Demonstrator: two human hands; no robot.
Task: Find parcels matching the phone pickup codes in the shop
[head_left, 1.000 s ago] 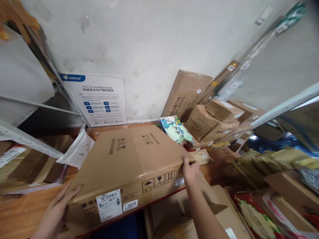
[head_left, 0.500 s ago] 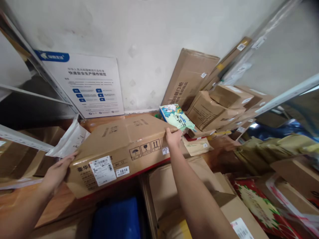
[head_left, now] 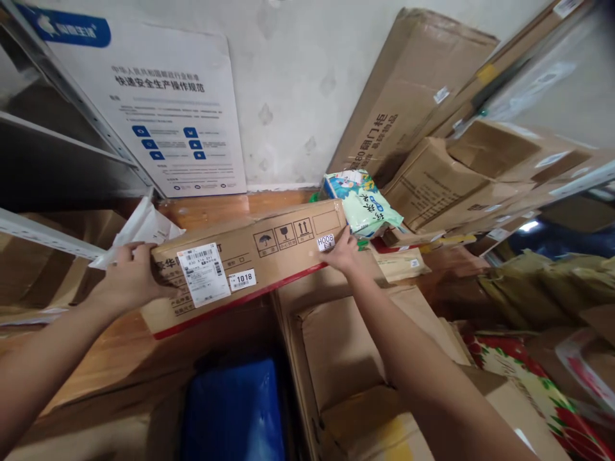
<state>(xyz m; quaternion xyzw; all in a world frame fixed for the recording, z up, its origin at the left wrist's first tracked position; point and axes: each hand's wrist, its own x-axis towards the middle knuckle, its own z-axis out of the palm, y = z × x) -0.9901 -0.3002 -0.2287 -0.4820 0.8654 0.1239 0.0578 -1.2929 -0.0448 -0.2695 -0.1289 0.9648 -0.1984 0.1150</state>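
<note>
A long brown cardboard box (head_left: 269,256) lies across the middle, its printed front with white labels facing me and a red strip along the lower edge. My left hand (head_left: 137,275) grips its left end, fingers over the top corner and thumb on the front. At the opposite end my right hand (head_left: 342,251) holds the box by its right edge, thumb against the front; some fingers are hidden. Just behind that end sits a green and blue printed packet (head_left: 368,208). A white plastic mailer (head_left: 144,227) is close behind my left hand.
A white notice board (head_left: 180,121) leans on the wall behind. A tall carton (head_left: 408,83) and stacked boxes (head_left: 442,186) stand at the right. Nearer me are a blue package (head_left: 233,410) and an open carton (head_left: 341,352). A metal rack post (head_left: 86,109) rises at left.
The box has tipped so its broad top no longer shows and its front faces me. My right hand has shifted from the top corner down the right end. The view has dipped.
</note>
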